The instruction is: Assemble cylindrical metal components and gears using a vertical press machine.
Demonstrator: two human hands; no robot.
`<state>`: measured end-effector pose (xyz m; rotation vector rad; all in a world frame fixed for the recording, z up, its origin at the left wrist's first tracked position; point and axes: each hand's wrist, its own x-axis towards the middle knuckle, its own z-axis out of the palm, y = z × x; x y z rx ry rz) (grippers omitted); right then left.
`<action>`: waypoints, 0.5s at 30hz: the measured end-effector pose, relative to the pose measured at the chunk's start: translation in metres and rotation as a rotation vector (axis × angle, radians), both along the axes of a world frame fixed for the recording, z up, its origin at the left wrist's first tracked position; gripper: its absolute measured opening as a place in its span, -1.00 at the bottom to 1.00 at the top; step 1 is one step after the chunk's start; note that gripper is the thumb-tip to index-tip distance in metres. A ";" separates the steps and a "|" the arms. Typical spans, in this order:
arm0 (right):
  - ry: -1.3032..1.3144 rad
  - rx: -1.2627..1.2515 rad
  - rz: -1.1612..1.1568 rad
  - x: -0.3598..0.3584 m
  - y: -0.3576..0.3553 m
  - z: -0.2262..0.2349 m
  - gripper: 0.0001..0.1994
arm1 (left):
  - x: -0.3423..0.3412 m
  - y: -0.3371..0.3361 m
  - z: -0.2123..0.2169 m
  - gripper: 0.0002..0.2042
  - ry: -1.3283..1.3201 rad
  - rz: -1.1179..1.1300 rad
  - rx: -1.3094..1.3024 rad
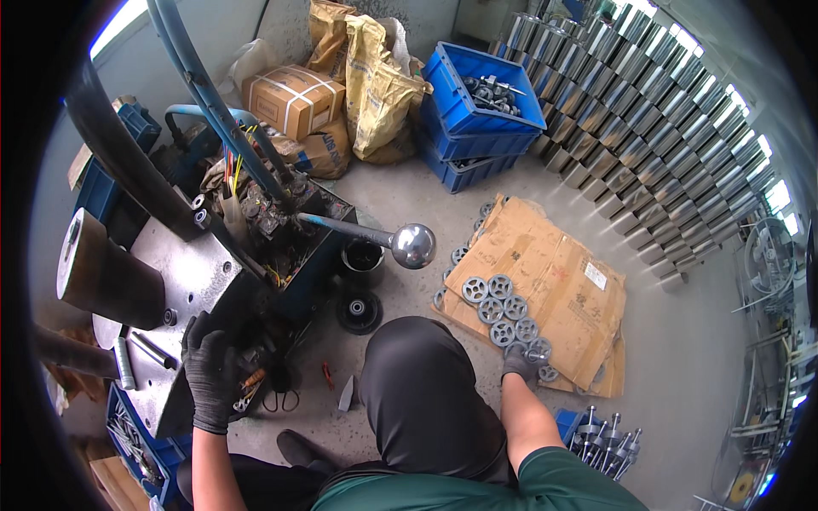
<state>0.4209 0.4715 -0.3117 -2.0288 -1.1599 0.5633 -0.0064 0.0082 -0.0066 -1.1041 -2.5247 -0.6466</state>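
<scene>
My left hand [210,375], in a dark glove, is raised at the near edge of the machine's steel table [194,285]. Its fingers are stretched and a little apart, with nothing visible in them. Low on the right, my gloved right hand [516,366] reaches to the near corner of a flat cardboard sheet [554,285]. There its fingers close on a small spoked metal wheel [538,349] with a shiny middle; the fingertips are partly hidden. Several similar grey wheels [503,331] lie side by side on the cardboard, just beyond that hand.
A lever with a shiny ball knob [413,246] juts over the floor. On the steel table lie a metal rod [124,364] and a large cylinder [106,277]. Stacked blue crates [486,128], sacks [375,94] and metal tubes [630,119] stand behind. Shafted parts [607,439] stand near my right arm.
</scene>
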 end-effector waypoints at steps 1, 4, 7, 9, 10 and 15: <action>0.002 -0.019 0.013 -0.010 -0.006 0.005 -0.22 | 0.000 -0.008 0.001 -0.71 0.002 0.013 -0.019; -0.033 -0.247 0.046 -0.018 -0.010 0.022 -0.21 | 0.000 -0.017 0.003 -0.71 -0.001 0.028 -0.025; 0.022 -0.219 0.110 -0.003 -0.001 0.006 -0.21 | 0.000 -0.011 0.003 -0.71 -0.023 0.024 -0.024; -0.073 -0.219 0.124 0.002 0.002 0.003 -0.20 | 0.000 -0.010 0.004 -0.71 -0.027 0.007 -0.013; -0.165 -0.221 0.142 0.001 0.001 0.002 -0.20 | -0.001 -0.011 0.004 -0.71 -0.028 0.011 -0.017; -0.295 -0.296 0.150 -0.002 0.018 0.004 -0.40 | -0.003 -0.013 0.004 -0.69 -0.032 0.002 -0.031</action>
